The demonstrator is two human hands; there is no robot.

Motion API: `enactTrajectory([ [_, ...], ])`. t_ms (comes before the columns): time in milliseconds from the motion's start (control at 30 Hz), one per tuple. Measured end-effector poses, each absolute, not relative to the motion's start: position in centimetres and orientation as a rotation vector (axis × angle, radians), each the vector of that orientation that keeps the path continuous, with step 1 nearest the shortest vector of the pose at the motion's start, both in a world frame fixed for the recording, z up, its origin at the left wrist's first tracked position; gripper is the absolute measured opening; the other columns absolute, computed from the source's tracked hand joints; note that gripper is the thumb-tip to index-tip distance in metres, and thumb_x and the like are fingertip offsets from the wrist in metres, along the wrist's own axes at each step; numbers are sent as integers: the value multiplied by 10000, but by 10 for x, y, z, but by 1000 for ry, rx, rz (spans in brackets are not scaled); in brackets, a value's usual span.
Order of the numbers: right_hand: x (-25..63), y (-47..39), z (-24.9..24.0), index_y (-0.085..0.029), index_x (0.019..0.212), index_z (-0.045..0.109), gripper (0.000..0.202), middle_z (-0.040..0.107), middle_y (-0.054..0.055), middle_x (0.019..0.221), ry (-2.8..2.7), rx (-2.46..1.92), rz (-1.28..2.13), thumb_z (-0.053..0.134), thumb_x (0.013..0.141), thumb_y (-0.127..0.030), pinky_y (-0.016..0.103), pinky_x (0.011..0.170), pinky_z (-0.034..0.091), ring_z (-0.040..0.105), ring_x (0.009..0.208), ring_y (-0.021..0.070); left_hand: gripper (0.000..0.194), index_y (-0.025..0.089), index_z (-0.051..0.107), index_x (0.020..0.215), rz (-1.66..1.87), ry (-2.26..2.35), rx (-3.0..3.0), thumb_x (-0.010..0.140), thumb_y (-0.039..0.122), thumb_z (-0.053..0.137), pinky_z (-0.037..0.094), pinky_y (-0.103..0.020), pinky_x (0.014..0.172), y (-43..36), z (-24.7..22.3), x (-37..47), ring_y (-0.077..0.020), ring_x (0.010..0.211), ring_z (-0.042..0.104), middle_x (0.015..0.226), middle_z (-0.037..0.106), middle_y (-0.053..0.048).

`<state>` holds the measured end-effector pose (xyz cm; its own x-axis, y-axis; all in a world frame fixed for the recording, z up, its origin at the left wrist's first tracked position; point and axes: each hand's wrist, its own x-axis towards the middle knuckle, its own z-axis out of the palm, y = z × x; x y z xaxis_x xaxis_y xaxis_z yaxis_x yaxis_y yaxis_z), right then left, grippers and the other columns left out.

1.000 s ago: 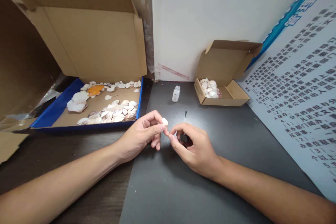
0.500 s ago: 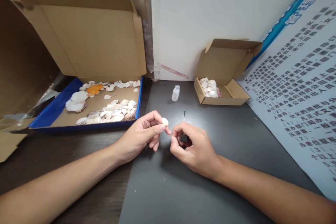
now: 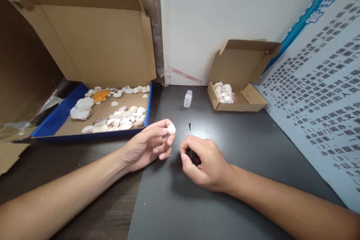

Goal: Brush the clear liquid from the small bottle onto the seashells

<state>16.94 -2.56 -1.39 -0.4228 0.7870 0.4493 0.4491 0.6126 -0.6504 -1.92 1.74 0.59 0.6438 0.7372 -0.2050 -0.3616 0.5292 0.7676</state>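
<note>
In the head view, the small bottle (image 3: 188,99) stands upright on the grey mat (image 3: 239,150), its neck uncovered and its body whitish; nearer the wearer than the bottle and to its left, the left hand (image 3: 149,148) pinches a small ribbed white shell (image 3: 171,129) between thumb and forefinger, the other fingers loosely curled beneath; the shell is held up off the mat, apart from the right hand.

Nearer the wearer than the bottle and slightly to its right, the right hand (image 3: 206,161) has its fingers curled closed around the handle end of a small brush (image 3: 189,126); the handle is mostly hidden in the grip, a dark part showing inside the curl, while the black bristles point away towards the bottle, well short of it.

To the left of the bottle, a large box (image 3: 62,114) with blue sides lies open, its lid raised; it holds many pale shells (image 3: 123,120) and an orange piece (image 3: 100,95); to the right of the bottle, a small cardboard box (image 3: 239,108), also open, holds a heap of whitish shells (image 3: 224,93); farther right of the bottle slants a printed sheet (image 3: 317,93).
</note>
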Motion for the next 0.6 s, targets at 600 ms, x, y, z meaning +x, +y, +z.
enactTrajectory([
  [600, 172, -24, -12, -208, 692, 400, 171, 387, -58, 583, -2162, -838, 740, 440, 850, -153, 235, 508, 281, 326, 497, 90, 186, 195, 499, 832, 698, 588, 978, 853, 273, 667, 273, -165, 453, 13, -4, -16, -57, 500, 257, 589, 363, 86],
])
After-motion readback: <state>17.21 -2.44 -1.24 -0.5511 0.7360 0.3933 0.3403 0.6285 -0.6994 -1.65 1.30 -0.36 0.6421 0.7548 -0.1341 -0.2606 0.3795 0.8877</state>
